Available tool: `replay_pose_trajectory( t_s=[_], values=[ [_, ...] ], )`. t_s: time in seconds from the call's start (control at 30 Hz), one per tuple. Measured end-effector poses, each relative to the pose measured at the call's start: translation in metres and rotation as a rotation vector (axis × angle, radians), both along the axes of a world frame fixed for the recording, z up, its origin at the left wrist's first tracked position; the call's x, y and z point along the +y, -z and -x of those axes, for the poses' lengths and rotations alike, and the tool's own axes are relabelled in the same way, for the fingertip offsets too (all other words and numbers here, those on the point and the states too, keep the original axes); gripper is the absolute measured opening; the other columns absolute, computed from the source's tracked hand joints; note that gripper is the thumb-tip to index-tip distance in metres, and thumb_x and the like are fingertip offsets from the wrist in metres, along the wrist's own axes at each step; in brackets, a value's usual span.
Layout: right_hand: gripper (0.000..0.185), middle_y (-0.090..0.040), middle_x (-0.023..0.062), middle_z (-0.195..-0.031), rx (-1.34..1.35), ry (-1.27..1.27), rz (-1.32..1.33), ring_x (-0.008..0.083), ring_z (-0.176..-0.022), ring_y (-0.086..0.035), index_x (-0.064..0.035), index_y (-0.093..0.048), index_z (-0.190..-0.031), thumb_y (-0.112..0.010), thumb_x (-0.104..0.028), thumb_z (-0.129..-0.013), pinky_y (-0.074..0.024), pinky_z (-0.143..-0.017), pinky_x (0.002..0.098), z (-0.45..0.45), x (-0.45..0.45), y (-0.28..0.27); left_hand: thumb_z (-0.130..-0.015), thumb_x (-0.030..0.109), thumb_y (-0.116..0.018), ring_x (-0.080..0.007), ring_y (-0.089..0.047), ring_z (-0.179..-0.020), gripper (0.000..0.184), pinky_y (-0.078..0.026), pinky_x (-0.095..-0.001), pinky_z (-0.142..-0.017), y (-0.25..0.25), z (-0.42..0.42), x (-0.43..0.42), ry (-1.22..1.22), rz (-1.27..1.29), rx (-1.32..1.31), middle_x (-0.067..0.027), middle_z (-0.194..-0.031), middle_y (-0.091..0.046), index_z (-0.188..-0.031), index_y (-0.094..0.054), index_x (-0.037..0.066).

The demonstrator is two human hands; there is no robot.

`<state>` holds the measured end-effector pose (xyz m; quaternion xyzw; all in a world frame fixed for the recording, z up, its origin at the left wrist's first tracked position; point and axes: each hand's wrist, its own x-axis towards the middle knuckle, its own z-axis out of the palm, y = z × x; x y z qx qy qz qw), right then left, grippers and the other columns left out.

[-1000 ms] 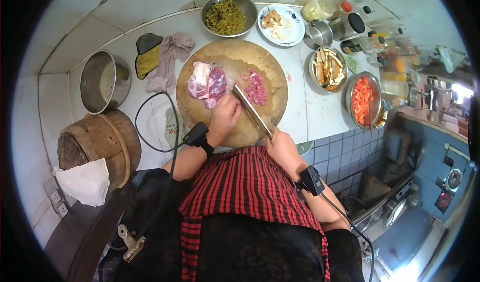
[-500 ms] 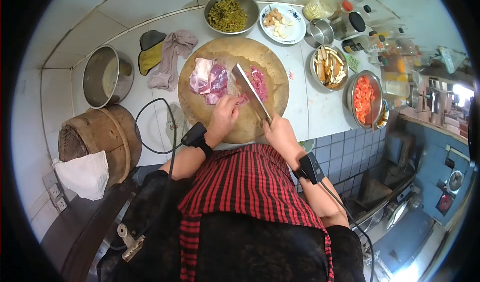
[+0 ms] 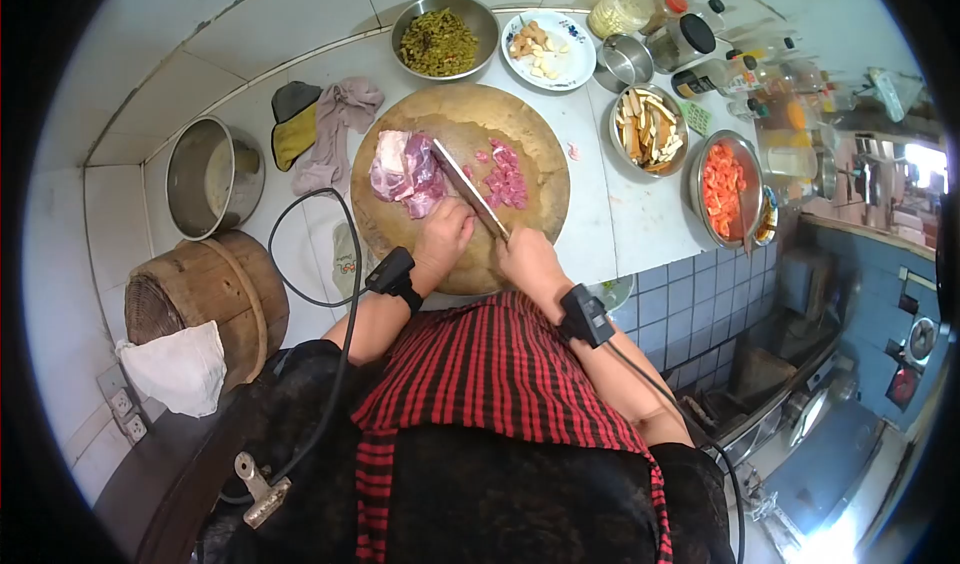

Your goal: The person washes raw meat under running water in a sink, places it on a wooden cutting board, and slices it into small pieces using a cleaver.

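Observation:
A large piece of raw meat [image 3: 408, 172] lies on the left half of a round wooden chopping board [image 3: 545, 149]. My left hand [image 3: 443, 242] has its fingers curled against the meat's near end, partly covering it. My right hand [image 3: 530, 264] grips the handle of a knife [image 3: 463, 180]. The blade slants up and left, along the right side of the large piece, close to my left fingertips. To the right of the blade, a heap of small cut meat [image 3: 504, 176] sits on the board.
Behind the board stand a bowl of chopped greens [image 3: 440, 42] and a plate of ginger and garlic [image 3: 570, 59]. Rightward are bowls of sliced pale-brown pieces [image 3: 668, 154] and red pieces [image 3: 724, 179], plus bottles. A cloth [image 3: 335, 129], metal pot [image 3: 245, 174] and wooden bucket [image 3: 215, 294] are left.
The knife has shifted left, from beside the cut heap to the right side of the large piece. My right hand moved left with it. The whole view has shifted slightly.

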<state>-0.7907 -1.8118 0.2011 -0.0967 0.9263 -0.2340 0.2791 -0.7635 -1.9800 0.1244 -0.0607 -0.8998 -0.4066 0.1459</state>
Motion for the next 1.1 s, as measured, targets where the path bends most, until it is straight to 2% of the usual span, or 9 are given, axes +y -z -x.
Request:
replay_pose_trajectory(
  t_s=[0.17,0.23,0.27,0.33,0.43,0.53,0.67,0.73,1.1],
  values=[
    [0.026,-0.064,0.0321,-0.079,0.074,0.099,0.055,0.0497,-0.080,-0.063,0.0054,-0.063,-0.092,-0.059,-0.020,-0.088,-0.0506,-0.074,0.0548,-0.003,0.027,-0.021,-0.077,-0.005,-0.064,-0.0344,-0.061,-0.085,0.019,-0.051,-0.0398,-0.074,-0.014,0.008,0.012,-0.029,-0.094,-0.036,-0.0156,-0.089,-0.060,-0.095,-0.061,0.000],
    [0.025,-0.063,0.0328,-0.079,0.110,0.204,0.079,0.0501,-0.080,-0.063,0.0053,-0.061,-0.095,-0.059,-0.019,-0.088,-0.0500,-0.073,0.0550,0.001,0.035,-0.033,-0.077,-0.005,-0.062,-0.0354,-0.061,-0.087,0.022,-0.051,-0.0431,-0.077,-0.023,0.027,0.020,-0.079,-0.380,-0.045,-0.0162,-0.095,-0.058,-0.099,-0.060,0.001],
    [0.024,-0.063,0.0331,-0.079,0.124,0.201,0.065,0.0504,-0.080,-0.062,0.0056,-0.059,-0.095,-0.058,-0.017,-0.088,-0.0498,-0.073,0.0549,0.002,0.039,-0.037,-0.077,-0.005,-0.062,-0.0354,-0.061,-0.087,0.022,-0.051,-0.0431,-0.077,-0.026,0.032,0.017,-0.077,-0.379,-0.042,-0.0162,-0.095,-0.058,-0.099,-0.060,0.001],
    [0.023,-0.063,0.0331,-0.079,0.114,0.211,0.088,0.0506,-0.080,-0.062,0.0055,-0.058,-0.094,-0.059,-0.017,-0.088,-0.0497,-0.073,0.0549,-0.001,0.041,-0.041,-0.078,-0.006,-0.061,-0.0361,-0.062,-0.086,0.024,-0.052,-0.0449,-0.075,-0.028,0.041,0.006,-0.111,-0.234,-0.192,-0.0168,-0.098,-0.057,-0.101,-0.059,0.001],
    [0.023,-0.063,0.0329,-0.078,0.070,0.207,0.098,0.0509,-0.080,-0.062,0.0052,-0.057,-0.092,-0.059,-0.017,-0.088,-0.0497,-0.074,0.0551,-0.004,0.039,-0.039,-0.081,-0.006,-0.059,-0.0375,-0.063,-0.084,0.019,-0.052,-0.0450,-0.074,-0.024,0.056,-0.007,-0.097,0.024,-0.101,-0.0183,-0.104,-0.057,-0.100,-0.060,0.000],
    [0.023,-0.063,0.0327,-0.078,0.036,0.172,0.083,0.0513,-0.080,-0.062,0.0049,-0.056,-0.091,-0.059,-0.018,-0.088,-0.0497,-0.074,0.0553,-0.009,0.031,-0.031,-0.080,-0.003,-0.062,-0.0388,-0.063,-0.081,0.019,-0.052,-0.0465,-0.073,-0.013,0.058,-0.010,-0.050,0.147,-0.190,-0.0181,-0.101,-0.060,-0.098,-0.061,0.000],
    [0.024,-0.063,0.0326,-0.079,0.008,0.114,0.044,0.0513,-0.080,-0.062,0.0049,-0.056,-0.092,-0.058,-0.019,-0.089,-0.0499,-0.074,0.0554,-0.006,0.022,-0.031,-0.079,0.001,-0.066,-0.0385,-0.063,-0.080,0.018,-0.052,-0.0451,-0.072,-0.016,0.044,-0.005,-0.068,0.049,-0.299,-0.0185,-0.094,-0.061,-0.096,-0.061,0.000],
    [0.023,-0.063,0.0325,-0.079,-0.006,0.099,0.039,0.0512,-0.080,-0.062,0.0048,-0.056,-0.092,-0.058,-0.018,-0.089,-0.0498,-0.074,0.0554,-0.005,0.020,-0.035,-0.078,0.002,-0.069,-0.0394,-0.063,-0.084,0.016,-0.052,-0.0472,-0.074,-0.012,0.038,-0.002,-0.144,-0.141,-0.345,-0.0201,-0.090,-0.063,-0.092,-0.062,0.002],
    [0.023,-0.064,0.0321,-0.080,-0.043,0.035,0.013,0.0497,-0.080,-0.062,0.0047,-0.055,-0.098,-0.057,-0.016,-0.089,-0.0495,-0.074,0.0556,-0.008,0.022,-0.044,-0.082,0.009,-0.068,-0.0395,-0.064,-0.078,0.010,-0.053,-0.0475,-0.070,-0.005,0.031,-0.006,-0.129,0.029,-0.318,-0.0202,-0.088,-0.063,-0.087,-0.062,0.002]
  ],
)
